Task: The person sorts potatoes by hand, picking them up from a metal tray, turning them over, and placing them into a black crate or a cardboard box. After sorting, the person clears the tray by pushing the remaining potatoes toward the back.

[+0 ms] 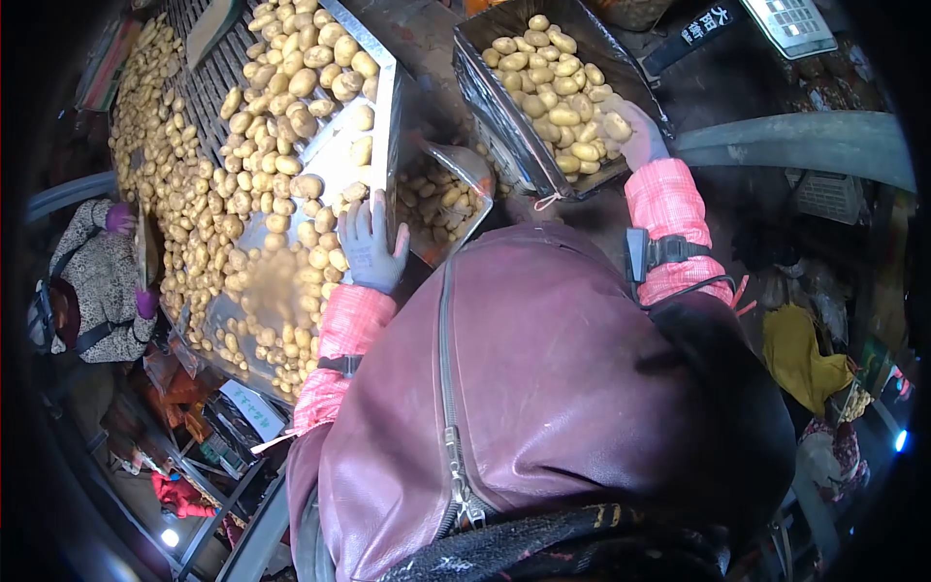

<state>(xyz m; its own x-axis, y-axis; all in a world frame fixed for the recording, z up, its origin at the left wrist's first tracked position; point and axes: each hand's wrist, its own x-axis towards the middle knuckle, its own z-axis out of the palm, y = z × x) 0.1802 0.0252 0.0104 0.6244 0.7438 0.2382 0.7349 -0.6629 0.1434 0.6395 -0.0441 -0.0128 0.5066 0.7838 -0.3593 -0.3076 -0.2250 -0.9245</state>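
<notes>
My left hand (371, 247), in a grey glove, lies with its fingers spread at the near edge of a metal sorting table (386, 107). Its fingertips are beside loose potatoes (308, 186). My right hand (643, 138), also gloved, reaches over the right side of a box lined with black plastic (504, 136). Its fingers are curled against a potato (616, 126) above the heap of potatoes (558, 92) in the box. Part of the right fingers is hidden and slightly blurred.
A person (102, 262) in purple gloves stands across the table, holding a board (146, 247). A metal chute (464, 165) with potatoes sits between table and box. A curved grey bar (795, 145), a scale (790, 24) and a yellow cloth (805, 359) are to the right.
</notes>
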